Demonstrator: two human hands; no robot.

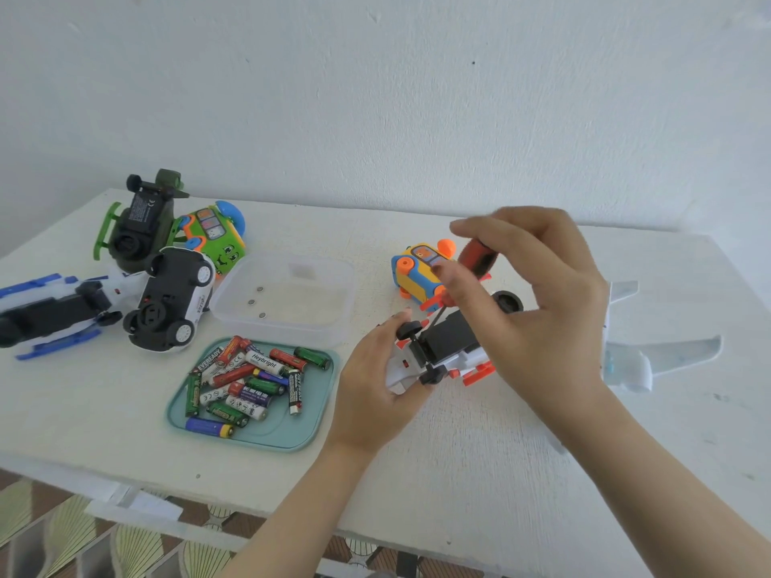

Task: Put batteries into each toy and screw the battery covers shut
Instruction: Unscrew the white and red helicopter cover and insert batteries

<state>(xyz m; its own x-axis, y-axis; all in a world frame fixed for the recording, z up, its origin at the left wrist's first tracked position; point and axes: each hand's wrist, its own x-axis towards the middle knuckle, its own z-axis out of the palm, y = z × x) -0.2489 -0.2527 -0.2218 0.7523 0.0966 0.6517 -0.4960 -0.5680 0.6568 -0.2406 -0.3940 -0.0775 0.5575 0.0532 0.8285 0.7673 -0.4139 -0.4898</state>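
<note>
Legible writing sat on the batteries [250, 379] heaped in the teal tray [311, 427]: "EVEREADY" on one at the upper left, "Heybright" on a white one near the middle; other labels too small to read; the black-and-white toy car [171, 300] carried small print on its side, unreadable. The red-and-white toy [442, 354] lay upside down on the table [500, 473], just right of the tray, black underside up; the left hand [375, 381] was clamped on its front end, thumb by a black wheel; the right hand [538, 285] was closed round the red-handled screwdriver [473, 264], held above the toy w/ the shaft angled down onto the underside. A clear plastic tub [333, 277] behind the tray held 3 small round silver pieces [251, 302]. Other toys lay at far left; an orange-and-blue toy [417, 273] stood just behind the hands.
</note>
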